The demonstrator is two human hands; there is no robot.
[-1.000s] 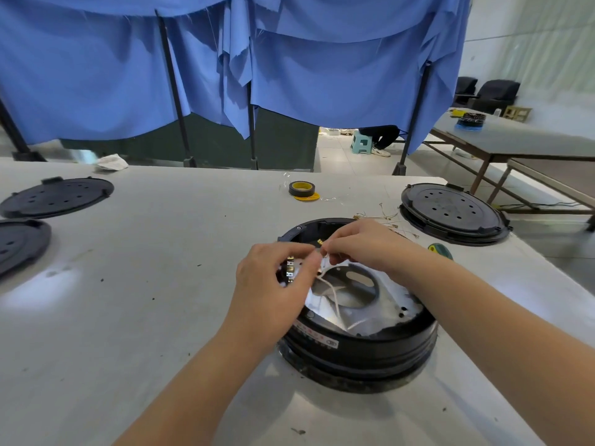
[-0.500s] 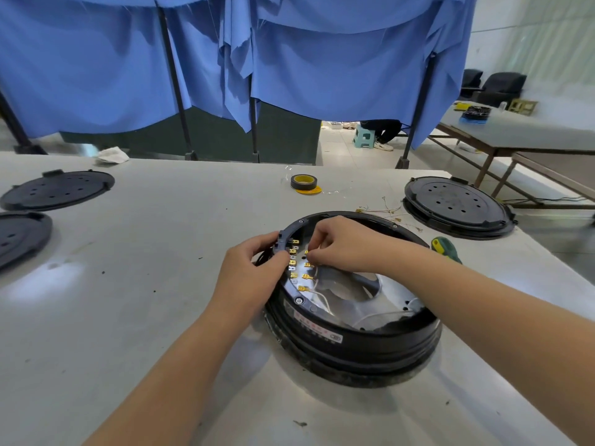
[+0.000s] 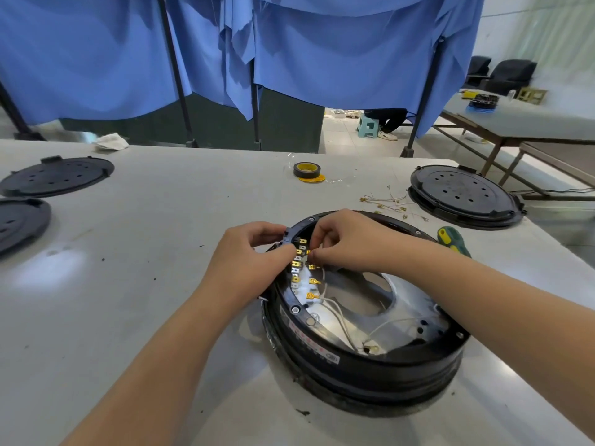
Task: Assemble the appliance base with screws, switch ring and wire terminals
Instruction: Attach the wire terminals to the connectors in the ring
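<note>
Fingers of the right hand (image 3: 349, 241) pinch a brass wire terminal (image 3: 308, 252) inside the black appliance base (image 3: 370, 365), which sits on the table (image 3: 145, 252). Left hand (image 3: 249, 260) grips the base rim with curled fingers beside the terminal row.

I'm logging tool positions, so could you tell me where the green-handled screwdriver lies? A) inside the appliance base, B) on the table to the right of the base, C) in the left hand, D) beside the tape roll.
B: the green-handled screwdriver lies on the table, just right of the appliance base, behind the right forearm.
</note>
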